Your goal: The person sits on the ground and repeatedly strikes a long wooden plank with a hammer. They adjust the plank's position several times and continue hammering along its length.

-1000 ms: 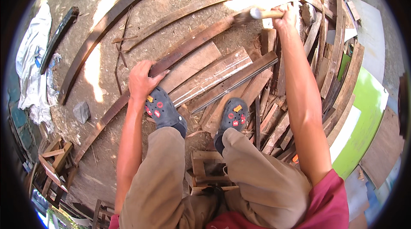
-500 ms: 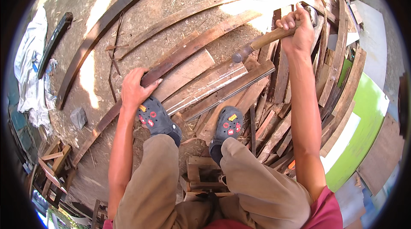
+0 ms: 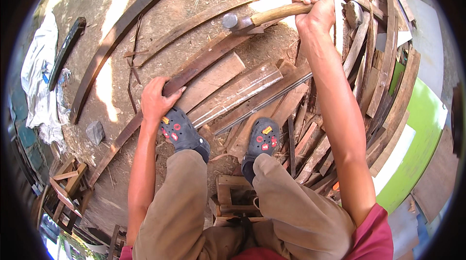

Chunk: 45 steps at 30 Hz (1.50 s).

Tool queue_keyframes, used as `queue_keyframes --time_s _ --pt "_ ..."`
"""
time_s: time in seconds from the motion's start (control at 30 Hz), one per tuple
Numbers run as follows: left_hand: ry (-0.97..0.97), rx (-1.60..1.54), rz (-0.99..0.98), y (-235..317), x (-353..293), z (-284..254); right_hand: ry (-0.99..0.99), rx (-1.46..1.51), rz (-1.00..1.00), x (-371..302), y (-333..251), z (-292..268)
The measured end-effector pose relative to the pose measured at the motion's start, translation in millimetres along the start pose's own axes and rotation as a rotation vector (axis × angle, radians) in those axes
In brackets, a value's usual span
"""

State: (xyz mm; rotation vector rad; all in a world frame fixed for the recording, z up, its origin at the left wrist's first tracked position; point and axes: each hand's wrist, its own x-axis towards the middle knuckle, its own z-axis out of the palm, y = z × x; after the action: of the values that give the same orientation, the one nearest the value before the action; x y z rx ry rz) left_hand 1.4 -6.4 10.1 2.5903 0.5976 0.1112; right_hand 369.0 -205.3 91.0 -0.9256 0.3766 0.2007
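Observation:
A long dark wooden strip [image 3: 206, 62] slants from lower left to upper right. My left hand [image 3: 158, 99] is wrapped round it beside my left shoe. In my right hand [image 3: 314, 11] is a hammer with a wooden handle [image 3: 275, 14], gripped well along the handle. The hammer's metal head [image 3: 236, 22] points left and lies over the far part of the strip. Whether head and wood touch, I cannot tell. Under the strip are a bare flat board [image 3: 213, 79] and a board with white streaks [image 3: 247, 91].
My dark clogs [image 3: 183, 129] stand among the boards. A wooden stool-like frame [image 3: 228, 197] is between my legs. Scrap wood [image 3: 383, 66] piles up on the right, beside a green panel [image 3: 412, 148]. A curved dark beam [image 3: 114, 36] and white sheeting [image 3: 39, 80] lie left.
The hammer and my right hand have moved left and farther away, bringing the head over the strip. My left hand keeps its grip on the strip.

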Motion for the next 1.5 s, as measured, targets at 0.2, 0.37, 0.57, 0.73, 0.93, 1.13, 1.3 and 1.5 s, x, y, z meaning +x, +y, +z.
queue_keyframes --time_s 0.2,0.37,0.57,0.73,0.93,1.13,1.3,1.5 --pt "-0.016 0.004 -0.009 6 3 -1 0.017 0.103 0.088 8 -7 -22" --pt "-0.01 0.008 -0.005 5 4 -1 -0.027 0.084 0.051 -5 12 -20" --pt "0.011 -0.001 0.021 6 5 -2 -0.148 0.003 -0.103 45 -3 -46" --pt "-0.022 0.01 -0.021 6 2 -2 -0.201 -0.103 -0.215 28 -16 -25" --pt "-0.013 -0.001 -0.024 5 2 -1 -0.191 -0.056 -0.147 13 -8 -9" --pt "0.009 -0.02 0.004 5 3 -3 -0.202 -0.005 -0.028 -8 11 -12" --pt "-0.019 -0.007 -0.007 5 2 -5 -0.188 -0.009 -0.045 -3 8 -23" --pt "0.006 -0.035 0.005 3 1 -4 -0.173 -0.015 -0.087 8 8 -25"
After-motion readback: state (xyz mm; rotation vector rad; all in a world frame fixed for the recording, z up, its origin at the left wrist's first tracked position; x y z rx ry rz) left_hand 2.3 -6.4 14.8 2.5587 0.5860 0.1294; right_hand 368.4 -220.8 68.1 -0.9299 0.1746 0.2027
